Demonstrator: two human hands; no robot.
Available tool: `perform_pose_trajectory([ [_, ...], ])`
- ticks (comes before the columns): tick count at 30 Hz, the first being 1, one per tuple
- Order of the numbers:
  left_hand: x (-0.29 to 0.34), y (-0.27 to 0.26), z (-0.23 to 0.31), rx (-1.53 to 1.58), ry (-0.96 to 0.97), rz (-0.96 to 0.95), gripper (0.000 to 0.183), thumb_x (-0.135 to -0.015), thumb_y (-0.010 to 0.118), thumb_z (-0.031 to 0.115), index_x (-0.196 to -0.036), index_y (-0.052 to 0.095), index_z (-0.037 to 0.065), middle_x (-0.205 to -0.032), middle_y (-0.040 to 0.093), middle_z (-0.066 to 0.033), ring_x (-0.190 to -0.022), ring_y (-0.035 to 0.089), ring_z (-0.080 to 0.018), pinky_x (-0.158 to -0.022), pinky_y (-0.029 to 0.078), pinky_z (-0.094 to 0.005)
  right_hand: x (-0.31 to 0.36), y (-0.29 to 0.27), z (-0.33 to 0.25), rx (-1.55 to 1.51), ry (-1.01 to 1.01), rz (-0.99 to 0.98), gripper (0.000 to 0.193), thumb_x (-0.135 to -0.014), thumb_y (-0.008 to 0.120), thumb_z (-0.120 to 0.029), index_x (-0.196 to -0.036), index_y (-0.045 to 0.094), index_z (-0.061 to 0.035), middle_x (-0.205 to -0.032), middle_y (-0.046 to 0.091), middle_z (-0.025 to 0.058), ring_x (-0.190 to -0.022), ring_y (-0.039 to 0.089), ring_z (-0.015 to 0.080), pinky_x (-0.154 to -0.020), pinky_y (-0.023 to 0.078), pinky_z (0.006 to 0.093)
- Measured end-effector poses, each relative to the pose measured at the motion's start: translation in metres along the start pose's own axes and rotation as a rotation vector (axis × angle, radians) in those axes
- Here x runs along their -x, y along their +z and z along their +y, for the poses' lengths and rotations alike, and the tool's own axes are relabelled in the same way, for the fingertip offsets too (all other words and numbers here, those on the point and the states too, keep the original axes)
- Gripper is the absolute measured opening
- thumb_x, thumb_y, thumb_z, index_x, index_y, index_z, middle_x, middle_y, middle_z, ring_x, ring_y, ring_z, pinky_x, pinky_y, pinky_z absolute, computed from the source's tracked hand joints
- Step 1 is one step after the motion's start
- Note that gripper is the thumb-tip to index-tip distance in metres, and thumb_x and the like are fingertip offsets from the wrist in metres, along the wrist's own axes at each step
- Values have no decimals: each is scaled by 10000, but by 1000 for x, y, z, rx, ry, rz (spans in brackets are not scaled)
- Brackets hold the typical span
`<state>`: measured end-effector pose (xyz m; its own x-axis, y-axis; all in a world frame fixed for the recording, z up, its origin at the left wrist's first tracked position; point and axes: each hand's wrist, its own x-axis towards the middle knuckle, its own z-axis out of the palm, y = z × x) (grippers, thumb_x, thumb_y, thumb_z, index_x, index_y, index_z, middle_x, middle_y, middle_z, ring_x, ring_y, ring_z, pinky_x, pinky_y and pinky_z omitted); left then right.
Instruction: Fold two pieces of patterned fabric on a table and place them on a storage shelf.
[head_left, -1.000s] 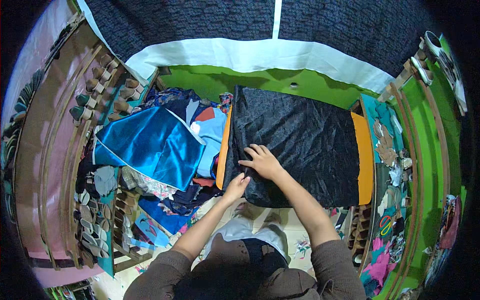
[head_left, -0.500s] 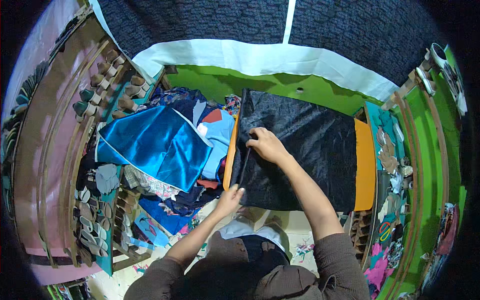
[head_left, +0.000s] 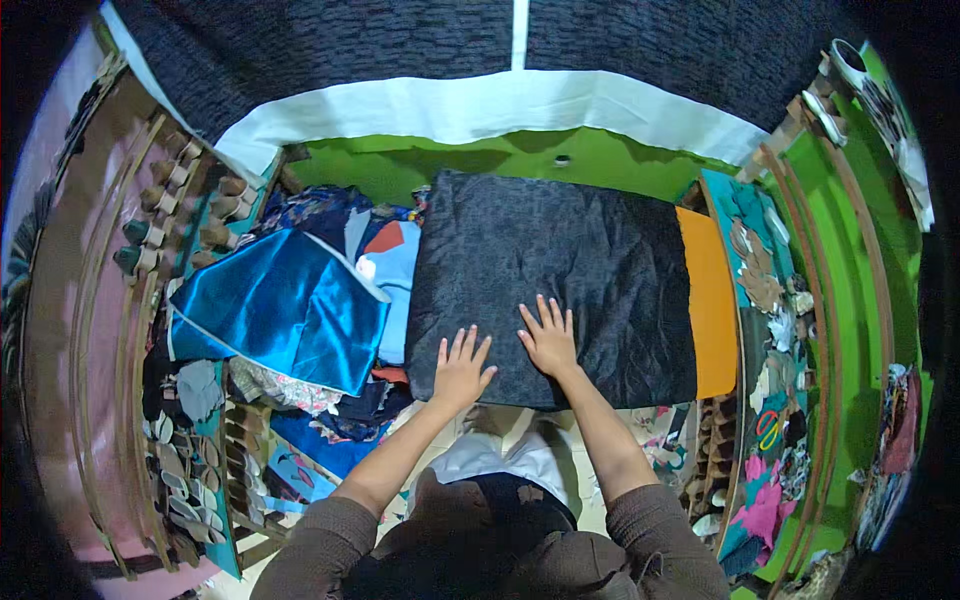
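Note:
A wide sheet of black fabric [head_left: 600,250] lies spread in front of me, with soft wrinkles across it. Under its right edge an orange sheet or board [head_left: 710,310] sticks out. My left hand [head_left: 461,370] rests flat on the near left part of the black fabric, fingers spread. Close to the middle of the near side, my right hand [head_left: 549,338] also lies flat on it with the fingers apart. Neither hand holds anything. To the left, a shiny blue piece of fabric [head_left: 285,310] with a pale edge lies on a heap of mixed cloth.
A light blue cloth [head_left: 397,320] borders the black fabric on the left. Shoe forms [head_left: 165,175] and shoe parts fill the left rack. The right-hand shelf carries scissors [head_left: 768,430], pink scraps [head_left: 762,505] and other cuttings. A green wall [head_left: 480,155] stands behind.
Both hands have let go of the black fabric's left edge and now lie flat on top. That edge now covers the orange strip on the left. The whole view has shifted slightly.

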<state>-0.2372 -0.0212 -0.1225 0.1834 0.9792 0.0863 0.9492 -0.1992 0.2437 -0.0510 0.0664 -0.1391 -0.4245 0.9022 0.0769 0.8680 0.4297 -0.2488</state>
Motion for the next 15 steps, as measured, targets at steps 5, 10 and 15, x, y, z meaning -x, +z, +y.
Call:
perform_pose_trajectory([
  [5, -26, 7, 12, 16, -186, -19, 533, -834, 506, 382, -1294, 420, 126, -1390, 308, -154, -1285, 277, -325, -1034, 199, -515, 29, -21, 95, 94, 281, 70, 473, -876, 459, -356, -1316, 402, -193, -1397, 298, 140, -1300, 235, 335, -1031, 190, 539],
  [10, -38, 16, -41, -174, -700, 280, 703, -784, 594, 403, -1297, 348, -10, -1303, 358, -247, -1183, 363, -405, -969, 304, -479, 49, -50, 180, 263, 700, 170, 657, -818, 546, -432, -1341, 335, -95, -1361, 298, 232, -1282, 233, 394, -981, 207, 594],
  [15, -47, 5, -70, 238, -1075, -30, 692, -702, 669, 471, -1137, 494, -39, -1072, 553, -246, -961, 544, -398, -823, 438, -427, 45, -80, 216, -4, 1083, 44, 877, -694, 687, -450, -1322, 277, 7, -1287, 373, 243, -1171, 367, 414, -971, 290, 512],
])
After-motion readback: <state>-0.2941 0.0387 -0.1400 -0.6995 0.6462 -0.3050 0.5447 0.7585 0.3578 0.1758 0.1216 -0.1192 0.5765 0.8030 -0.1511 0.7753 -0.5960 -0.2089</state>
